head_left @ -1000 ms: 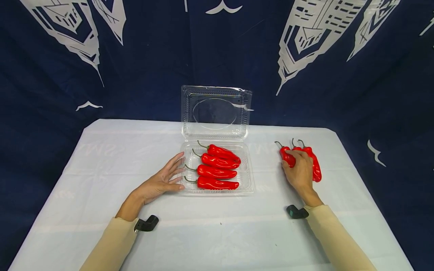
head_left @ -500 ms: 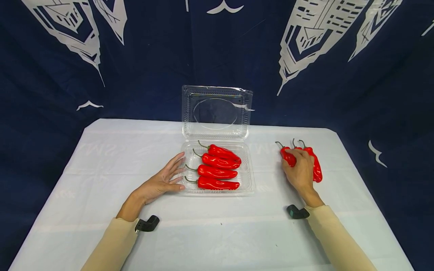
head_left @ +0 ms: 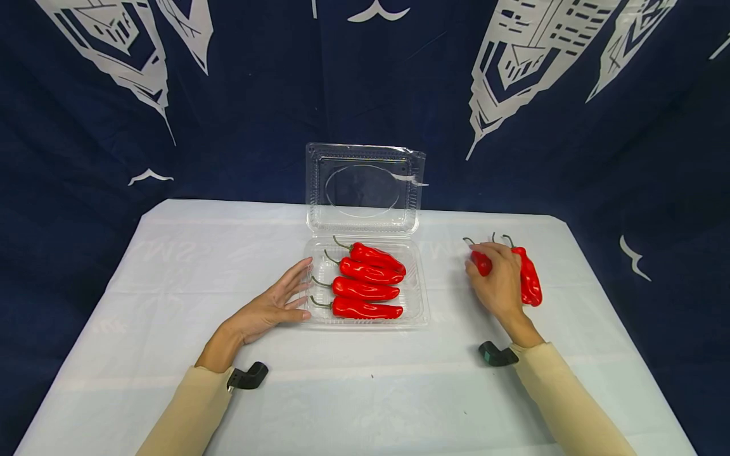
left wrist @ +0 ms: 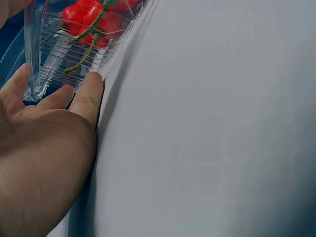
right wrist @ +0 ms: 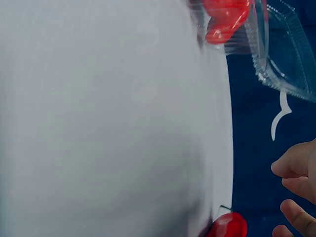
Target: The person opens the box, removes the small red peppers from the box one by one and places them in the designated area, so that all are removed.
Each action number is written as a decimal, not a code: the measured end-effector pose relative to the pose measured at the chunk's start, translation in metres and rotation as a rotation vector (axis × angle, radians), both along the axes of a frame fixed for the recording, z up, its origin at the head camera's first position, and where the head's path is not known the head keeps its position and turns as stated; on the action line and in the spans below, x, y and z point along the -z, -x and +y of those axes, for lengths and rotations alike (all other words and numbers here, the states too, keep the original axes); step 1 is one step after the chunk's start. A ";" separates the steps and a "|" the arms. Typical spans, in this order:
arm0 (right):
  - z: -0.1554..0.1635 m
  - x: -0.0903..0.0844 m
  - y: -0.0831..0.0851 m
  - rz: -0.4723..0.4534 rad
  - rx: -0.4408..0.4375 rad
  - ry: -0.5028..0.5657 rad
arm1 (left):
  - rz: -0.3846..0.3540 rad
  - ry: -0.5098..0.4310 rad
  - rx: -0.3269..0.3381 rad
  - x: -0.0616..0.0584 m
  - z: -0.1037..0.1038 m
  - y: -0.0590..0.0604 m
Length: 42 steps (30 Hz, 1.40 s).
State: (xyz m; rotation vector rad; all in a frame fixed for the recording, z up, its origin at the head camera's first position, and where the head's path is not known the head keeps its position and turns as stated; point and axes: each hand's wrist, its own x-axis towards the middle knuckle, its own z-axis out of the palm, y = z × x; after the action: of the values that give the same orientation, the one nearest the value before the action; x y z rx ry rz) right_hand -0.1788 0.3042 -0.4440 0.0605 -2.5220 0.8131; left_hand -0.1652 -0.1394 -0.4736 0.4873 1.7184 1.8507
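Observation:
Several red peppers (head_left: 365, 289) with green stems lie side by side in the clear plastic clamshell box (head_left: 423, 297). At the box's left side is my left hand (head_left: 268, 310), fingers spread and fingertips against its wall. Over on the right, my right hand (head_left: 496, 278) hovers above a small group of peppers. One pepper (head_left: 481, 262) shows beside its thumb, another (head_left: 530, 278) lies to its right, and between them only a stem shows. In the right wrist view, a pepper (right wrist: 229, 225) sits apart from the slightly bent fingers (right wrist: 294, 165), which hold nothing visible.
The box's clear lid (head_left: 365, 190) stands raised at the back of the box. A white cloth covers the table (head_left: 365, 392). Behind it hangs a dark blue curtain (head_left: 256, 114) with white drawings.
My right hand has shifted slightly left over the loose peppers, covering more of the left one and exposing more of the right one. The left hand and the box have stayed put.

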 end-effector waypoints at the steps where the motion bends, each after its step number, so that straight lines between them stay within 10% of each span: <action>1: -0.001 -0.001 0.000 0.008 -0.008 0.002 | 0.001 0.000 -0.001 0.000 0.000 0.000; 42: -0.052 -0.037 0.007 -0.097 -0.314 0.058 | 0.011 0.011 -0.025 -0.001 0.002 -0.002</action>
State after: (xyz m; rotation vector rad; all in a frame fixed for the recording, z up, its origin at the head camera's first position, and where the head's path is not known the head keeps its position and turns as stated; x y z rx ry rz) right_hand -0.1859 0.2518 -0.4066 0.4160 -2.6149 1.0320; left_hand -0.1629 -0.1375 -0.4721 0.4748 1.7481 1.8585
